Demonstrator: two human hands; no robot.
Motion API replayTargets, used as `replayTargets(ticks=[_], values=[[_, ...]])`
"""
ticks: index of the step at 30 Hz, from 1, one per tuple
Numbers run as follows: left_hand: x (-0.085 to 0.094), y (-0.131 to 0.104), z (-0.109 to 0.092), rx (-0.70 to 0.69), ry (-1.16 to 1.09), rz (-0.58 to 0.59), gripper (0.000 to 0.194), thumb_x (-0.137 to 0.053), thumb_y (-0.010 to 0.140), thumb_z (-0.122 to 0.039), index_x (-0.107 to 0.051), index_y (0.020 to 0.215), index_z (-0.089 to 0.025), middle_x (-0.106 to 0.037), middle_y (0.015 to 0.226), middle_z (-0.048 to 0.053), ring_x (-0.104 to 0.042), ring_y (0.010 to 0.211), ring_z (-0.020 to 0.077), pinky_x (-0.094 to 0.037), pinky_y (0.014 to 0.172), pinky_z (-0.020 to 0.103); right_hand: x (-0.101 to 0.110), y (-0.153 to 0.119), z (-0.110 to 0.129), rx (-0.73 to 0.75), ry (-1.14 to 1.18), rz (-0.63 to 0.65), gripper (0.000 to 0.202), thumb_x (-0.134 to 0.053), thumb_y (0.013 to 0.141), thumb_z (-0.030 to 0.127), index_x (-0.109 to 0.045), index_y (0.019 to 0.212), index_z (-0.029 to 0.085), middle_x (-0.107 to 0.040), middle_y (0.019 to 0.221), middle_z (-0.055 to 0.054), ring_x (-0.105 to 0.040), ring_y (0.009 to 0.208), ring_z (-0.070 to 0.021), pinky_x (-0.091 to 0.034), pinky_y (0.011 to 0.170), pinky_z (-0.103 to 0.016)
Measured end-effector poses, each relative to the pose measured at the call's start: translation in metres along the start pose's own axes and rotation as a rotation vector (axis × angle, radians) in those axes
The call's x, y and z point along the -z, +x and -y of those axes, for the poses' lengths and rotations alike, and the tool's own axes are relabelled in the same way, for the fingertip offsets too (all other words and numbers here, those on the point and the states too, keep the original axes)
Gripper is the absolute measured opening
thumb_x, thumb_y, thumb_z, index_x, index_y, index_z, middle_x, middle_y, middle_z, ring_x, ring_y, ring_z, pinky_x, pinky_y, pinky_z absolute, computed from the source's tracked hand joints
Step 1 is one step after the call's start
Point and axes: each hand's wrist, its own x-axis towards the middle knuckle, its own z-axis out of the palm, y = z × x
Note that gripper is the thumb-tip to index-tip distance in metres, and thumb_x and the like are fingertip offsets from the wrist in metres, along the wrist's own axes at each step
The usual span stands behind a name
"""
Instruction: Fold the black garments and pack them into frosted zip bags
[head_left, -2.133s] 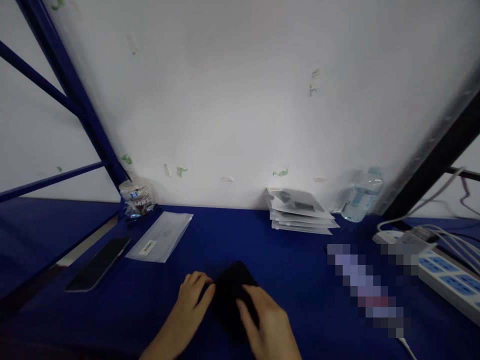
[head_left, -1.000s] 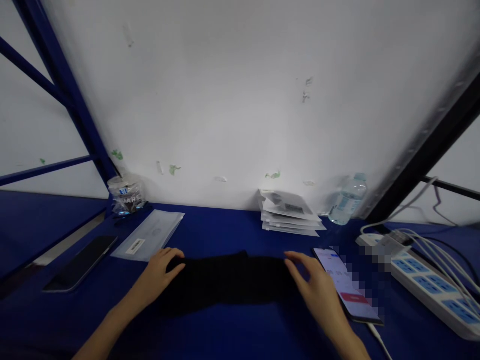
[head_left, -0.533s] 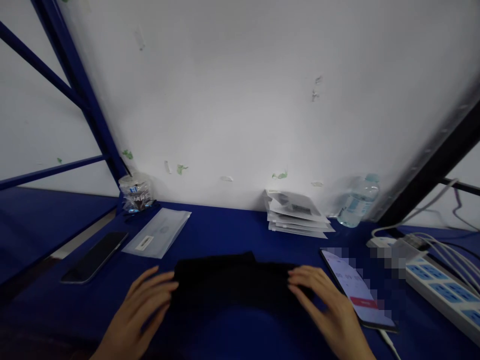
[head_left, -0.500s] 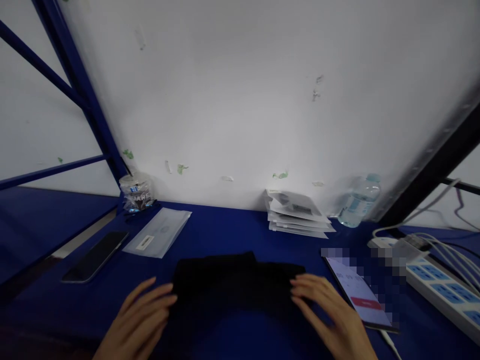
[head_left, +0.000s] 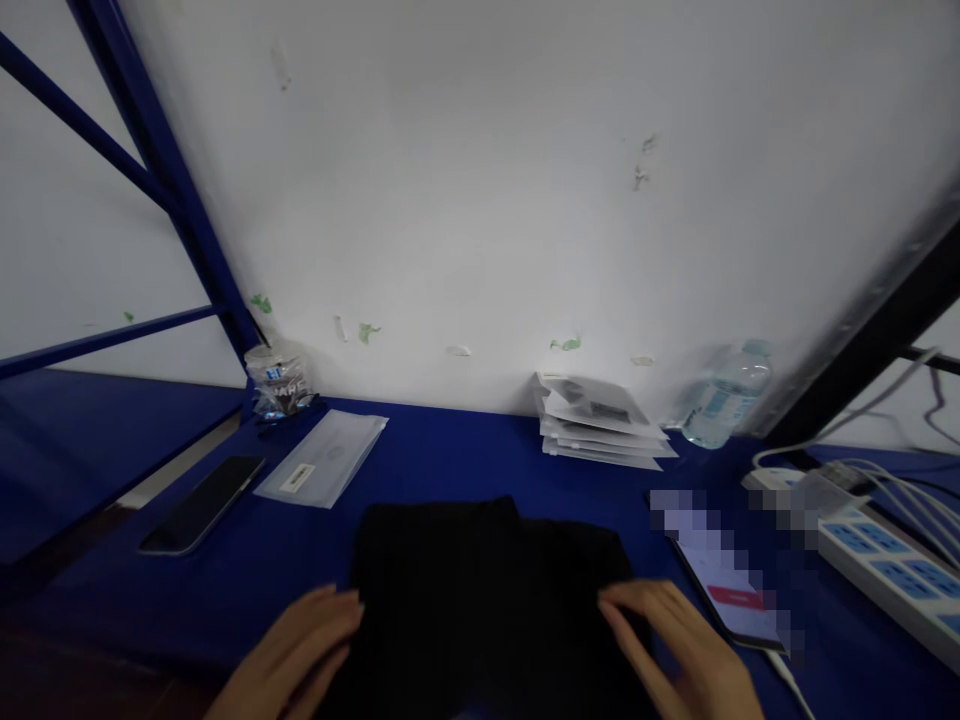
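Dark phone (head_left: 202, 505) left of black cloth (head_left: 487, 600); wrapped pack (head_left: 281, 380) and flat pouch (head_left: 325, 458) behind-left of it. Left hand (head_left: 292, 655) loosely curled, fingertips at cloth's left edge, grip can't tell. Cloth on blue table (head_left: 450, 450), between the hands, which are well apart. Pouch stack (head_left: 600, 425) behind cloth. Right hand (head_left: 686, 645), thumb and forefinger nearly together, covers part of cloth's right edge, pinch unclear. Bottle (head_left: 727, 395) behind-right of cloth; lit phone (head_left: 731, 585), power strip (head_left: 892, 565) right of it.
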Motion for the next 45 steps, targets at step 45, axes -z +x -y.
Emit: replayTargets(ticks=[45], values=[[-0.060,0.068,0.015,-0.056,0.168,0.219,0.080,-0.051,0.082,-0.060,-0.011,0.146,-0.033,-0.028,0.149,0.008,-0.035,0.131,0.0359,-0.038,0.099,0.055,-0.020,0.053,-0.042,-0.044,-0.223,0.333,0.029,-0.041,0.078,0.006,-0.062,0.088,0.023,-0.066,0.087,-0.004,-0.065,0.075,-0.0178,-0.051,0.068,-0.028]])
